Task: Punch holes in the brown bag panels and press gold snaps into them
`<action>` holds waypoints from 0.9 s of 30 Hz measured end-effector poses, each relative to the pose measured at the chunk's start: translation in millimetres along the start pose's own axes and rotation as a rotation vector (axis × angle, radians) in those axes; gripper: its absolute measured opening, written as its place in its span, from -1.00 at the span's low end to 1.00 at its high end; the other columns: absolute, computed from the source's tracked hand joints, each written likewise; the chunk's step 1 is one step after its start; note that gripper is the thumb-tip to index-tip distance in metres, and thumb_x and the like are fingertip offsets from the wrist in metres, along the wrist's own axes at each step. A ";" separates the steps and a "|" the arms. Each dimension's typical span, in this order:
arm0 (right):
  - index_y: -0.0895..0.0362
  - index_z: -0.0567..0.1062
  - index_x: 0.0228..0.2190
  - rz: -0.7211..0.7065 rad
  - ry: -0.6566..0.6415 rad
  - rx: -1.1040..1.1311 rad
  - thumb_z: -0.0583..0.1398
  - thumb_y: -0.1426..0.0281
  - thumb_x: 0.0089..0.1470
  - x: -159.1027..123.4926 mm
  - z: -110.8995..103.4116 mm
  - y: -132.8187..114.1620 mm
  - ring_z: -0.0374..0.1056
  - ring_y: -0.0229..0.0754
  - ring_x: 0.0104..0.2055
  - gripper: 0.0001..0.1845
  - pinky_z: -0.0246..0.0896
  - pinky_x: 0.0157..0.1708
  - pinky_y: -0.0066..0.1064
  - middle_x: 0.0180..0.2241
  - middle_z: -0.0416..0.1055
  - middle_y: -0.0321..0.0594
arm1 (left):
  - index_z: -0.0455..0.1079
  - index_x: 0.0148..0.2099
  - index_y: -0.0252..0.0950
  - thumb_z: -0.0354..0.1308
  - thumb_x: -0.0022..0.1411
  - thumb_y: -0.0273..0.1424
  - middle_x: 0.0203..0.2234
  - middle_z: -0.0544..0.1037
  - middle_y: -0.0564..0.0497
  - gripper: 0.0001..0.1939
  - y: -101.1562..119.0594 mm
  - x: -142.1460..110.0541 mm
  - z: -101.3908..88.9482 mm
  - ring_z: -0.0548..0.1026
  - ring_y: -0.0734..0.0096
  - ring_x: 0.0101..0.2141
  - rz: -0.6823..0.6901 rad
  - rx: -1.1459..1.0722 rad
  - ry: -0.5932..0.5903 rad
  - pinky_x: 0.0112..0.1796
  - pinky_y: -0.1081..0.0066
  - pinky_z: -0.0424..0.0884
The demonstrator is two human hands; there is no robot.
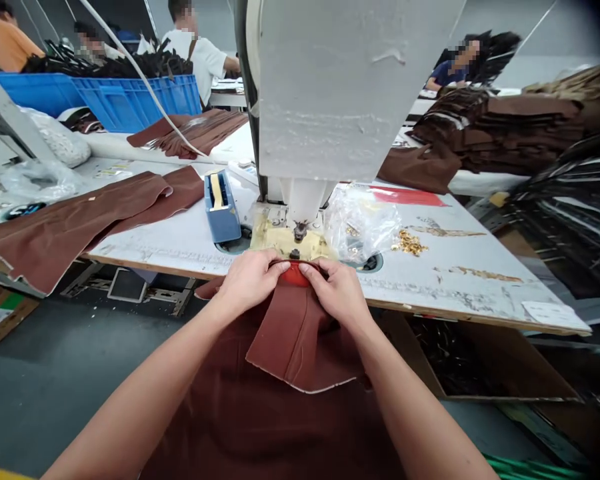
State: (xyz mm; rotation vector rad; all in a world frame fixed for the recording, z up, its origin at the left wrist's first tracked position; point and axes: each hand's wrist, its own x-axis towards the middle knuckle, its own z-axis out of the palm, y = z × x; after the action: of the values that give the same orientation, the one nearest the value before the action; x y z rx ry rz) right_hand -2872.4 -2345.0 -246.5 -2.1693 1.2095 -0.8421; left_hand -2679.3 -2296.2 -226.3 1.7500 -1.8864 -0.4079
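Both my hands hold a brown fabric piece [300, 340] at the front edge of a worn white table [480, 280]. My left hand [250, 277] and my right hand [333, 287] pinch the cloth's top edge, fingers closed, either side of a red pad [295, 273]. The pad lies just below the head of a grey machine [340, 87], whose press foot [299, 232] stands over a yellowish plate. The rest of the cloth hangs down over my lap.
A blue box [221, 207] stands left of the machine, a clear plastic bag [363, 223] and small brass parts [409, 243] to its right. More brown fabric [75, 223] lies at left and stacked at back right [500, 130]. Blue crates [130, 100] and other people are behind.
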 end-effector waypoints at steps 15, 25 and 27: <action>0.14 0.60 -0.36 0.139 -0.061 0.122 0.16 0.21 0.19 43.3 -1.8 19.8 0.40 -0.14 -0.36 -0.70 0.17 -0.36 -0.38 -0.43 0.55 -0.24 | 0.48 -0.18 -0.23 0.00 0.38 -0.21 -0.48 0.55 -0.06 -0.71 -3.4 41.7 23.7 0.50 0.20 -0.42 -0.084 0.076 0.110 -0.38 0.36 0.19; 0.11 0.60 -0.35 0.101 0.032 0.100 0.17 0.26 0.21 41.4 2.0 20.8 0.43 -0.14 -0.35 -0.75 0.18 -0.33 -0.38 -0.40 0.57 -0.25 | 0.49 -0.17 -0.25 0.07 0.35 -0.29 -0.28 0.59 -0.10 -0.80 2.8 32.8 22.0 0.52 0.14 -0.22 -0.036 0.065 0.253 -0.22 0.30 0.32; 0.12 0.60 -0.27 -0.013 0.173 -0.021 0.15 0.28 0.25 22.2 6.7 9.7 0.44 -0.09 -0.28 -0.75 0.20 -0.25 -0.33 -0.32 0.58 -0.18 | 0.49 -0.15 -0.26 0.08 0.36 -0.28 -0.19 0.57 -0.12 -0.79 11.4 5.7 13.4 0.48 0.14 -0.13 0.016 -0.001 0.372 -0.09 0.27 0.31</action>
State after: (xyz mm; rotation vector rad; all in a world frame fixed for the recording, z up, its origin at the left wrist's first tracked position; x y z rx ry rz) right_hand -2863.8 -2368.0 -251.7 -2.1595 1.2931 -1.0450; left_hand -2696.4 -2302.2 -229.9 1.6736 -1.6310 -0.0679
